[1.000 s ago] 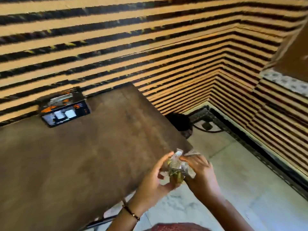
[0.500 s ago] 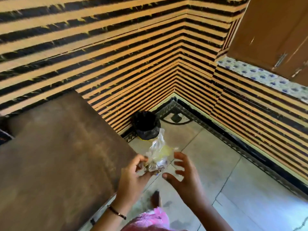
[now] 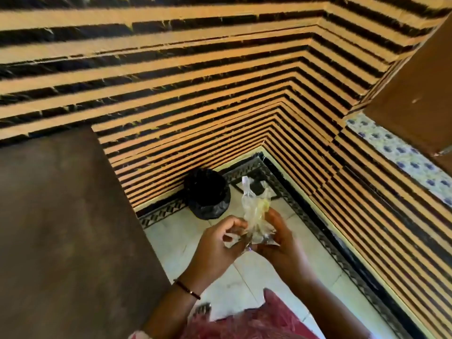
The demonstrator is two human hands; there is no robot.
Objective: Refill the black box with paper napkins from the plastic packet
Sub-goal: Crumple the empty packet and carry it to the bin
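Both your hands are back on the plastic packet [image 3: 256, 217]; half a second ago your right hand [image 3: 281, 243] hung open just beside it with fingers spread, now it's closed in against the packet's right side. View has swung further right too: the black box that sat on the table a second ago is out of frame, so I can't tell you where it is now, only that it was toward the far left of the brown table [image 3: 68, 228].

Grip: your left hand [image 3: 220, 243] has fingers curled, pinching the crumpled lower left of the packet. Right hand cups and presses the other side, thumb and fingers pressed onto the plastic. Packet is held upright between them, twisted top end sticking up, out over the tiled floor [image 3: 176, 243] just right of the table edge. Black lined bin [image 3: 208, 193] stands on the floor beyond it by the striped wall.

Packet looks clear and mostly scrunched, some yellowish print inside; can't make out any napkins in it, too blurred.

Judgement: looks like you're working the wrapper with both hands, either opening it or wadding it up for the bin. If empty, refill is about done; if not, you'll need to turn back left to the box
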